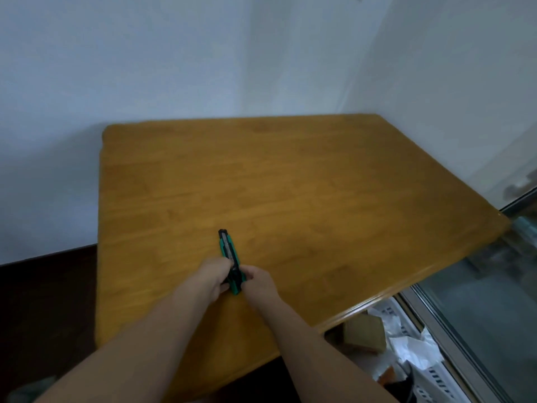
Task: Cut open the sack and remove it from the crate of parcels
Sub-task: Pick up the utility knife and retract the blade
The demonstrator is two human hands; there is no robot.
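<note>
A green and black utility knife [228, 251] is held over the wooden table [290, 184], its tip pointing away from me. My left hand [214, 277] grips the knife's rear end from the left. My right hand [257, 282] grips the same end from the right. Whether the blade is out is unclear. On the floor at the lower right, beside the table, a white slotted crate [430, 373] holds a brown cardboard parcel [364, 334] and crumpled white wrapping [412, 349]. Part of the crate is hidden by the table edge.
The table fills the middle of the view and stands in a corner of white walls [174, 68]. A glass door with a metal frame [479, 301] runs along the right side. Dark floor [43, 301] lies to the left of the table.
</note>
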